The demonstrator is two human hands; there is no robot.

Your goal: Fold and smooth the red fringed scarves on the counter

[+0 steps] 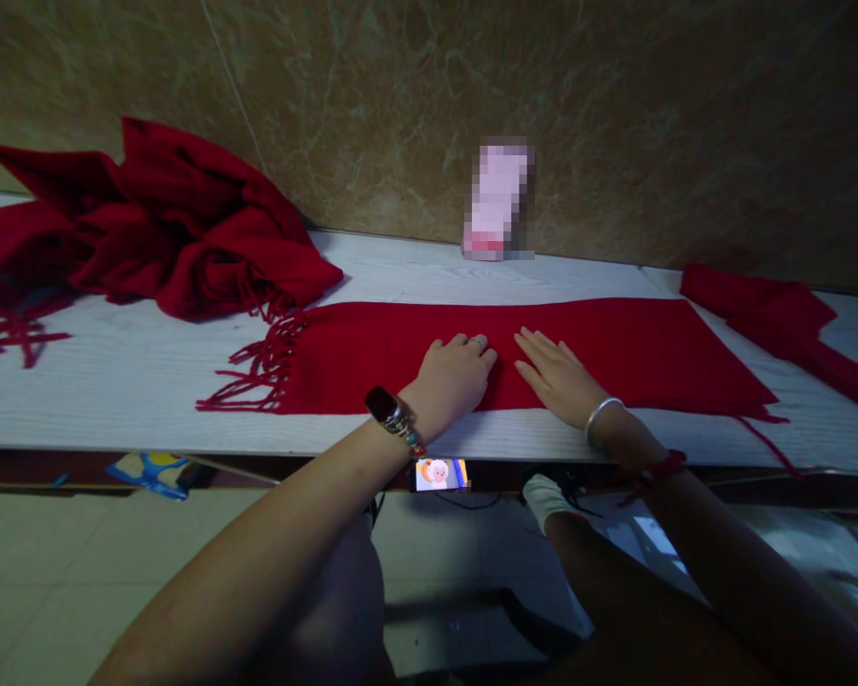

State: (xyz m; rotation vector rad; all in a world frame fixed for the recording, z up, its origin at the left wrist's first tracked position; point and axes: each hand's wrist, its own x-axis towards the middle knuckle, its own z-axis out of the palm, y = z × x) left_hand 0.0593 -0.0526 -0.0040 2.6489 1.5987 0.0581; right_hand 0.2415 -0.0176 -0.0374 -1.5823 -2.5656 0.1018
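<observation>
A red scarf [372, 353] lies folded into a long flat strip across the table, its knotted fringe spread at the left end. My left hand [452, 373] rests on the middle of it, knuckles up and fingers somewhat bent, with a ring and a watch showing; the fingertips are partly out of sight. Just to its right, my right hand [559, 376] lies flat on the same scarf, fingers stretched out. A gap of red cloth shows between the two hands. Neither hand appears to lift the cloth.
A crumpled heap of red scarves [186, 219] covers the table's left back. Another red cloth [772, 310] lies at the right. A blurred pink object [497, 200] leans on the marble wall [372, 114]. Below the white table's edge [272, 440] are a lit phone [440, 474] and a packet [153, 472].
</observation>
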